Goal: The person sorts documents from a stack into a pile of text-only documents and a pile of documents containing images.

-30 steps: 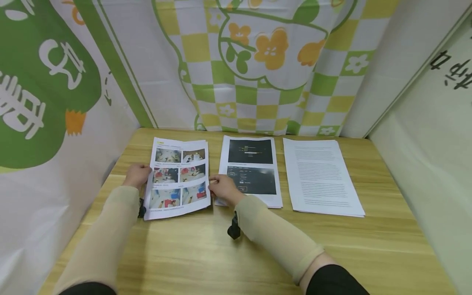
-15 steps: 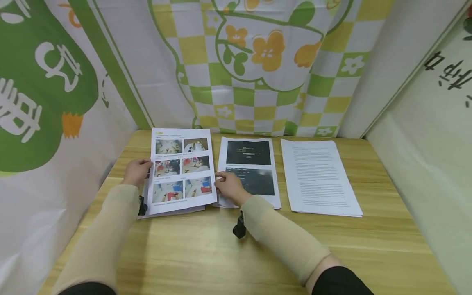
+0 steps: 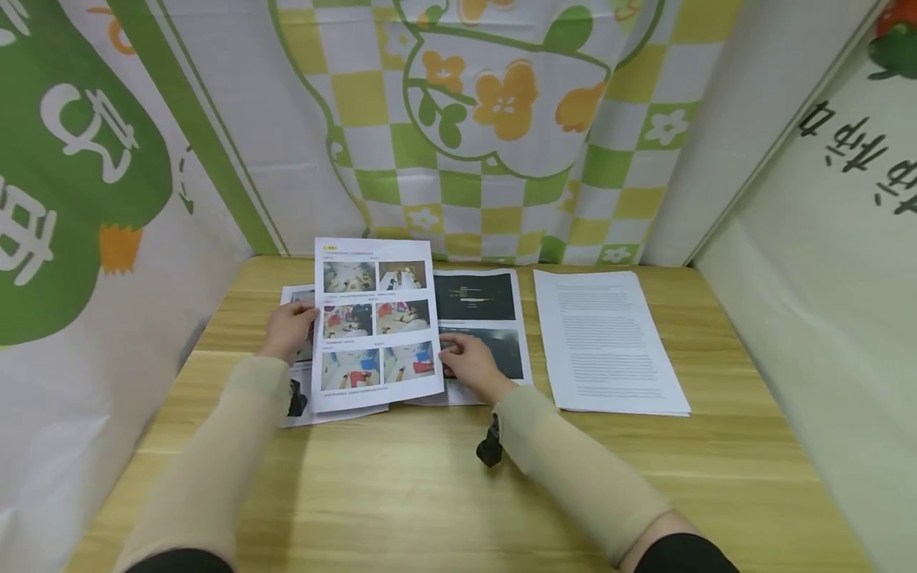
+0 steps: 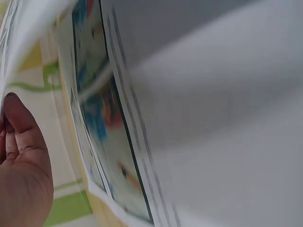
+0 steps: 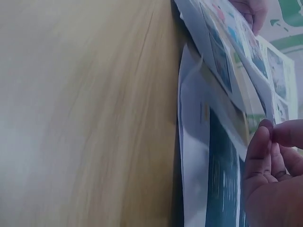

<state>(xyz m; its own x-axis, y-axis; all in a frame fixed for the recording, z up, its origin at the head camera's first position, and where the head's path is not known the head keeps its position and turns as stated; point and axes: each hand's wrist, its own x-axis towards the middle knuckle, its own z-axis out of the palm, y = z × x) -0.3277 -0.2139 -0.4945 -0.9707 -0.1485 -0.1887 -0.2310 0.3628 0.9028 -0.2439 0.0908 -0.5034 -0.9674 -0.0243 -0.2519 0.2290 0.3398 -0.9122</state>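
Observation:
In the head view a printed paper sheet [image 3: 376, 326] with rows of colour photos is raised off the table between both hands. My left hand [image 3: 290, 330] pinches its left edge, and my right hand [image 3: 473, 366] pinches its right edge low down. Thumb and fingers of the right hand [image 5: 279, 175] meet on the paper's edge in the right wrist view. Beneath it lies another photo-printed paper [image 3: 351, 415], mostly covered. The raised sheet also overlaps the left side of a middle stack of papers [image 3: 487, 298] printed with dark screens.
A stack of text-printed papers [image 3: 609, 342] lies to the right on the wooden table [image 3: 444, 493]. Behind the table hangs a checked, flowered cloth [image 3: 494, 159], with printed white cloth at both sides. Small black cameras sit at the wrists.
Both hands have lifted the photo-printed sheet from the left pile and carried it rightward, partly over the middle stack. Another printed paper now shows beneath it. The head view has shifted slightly.

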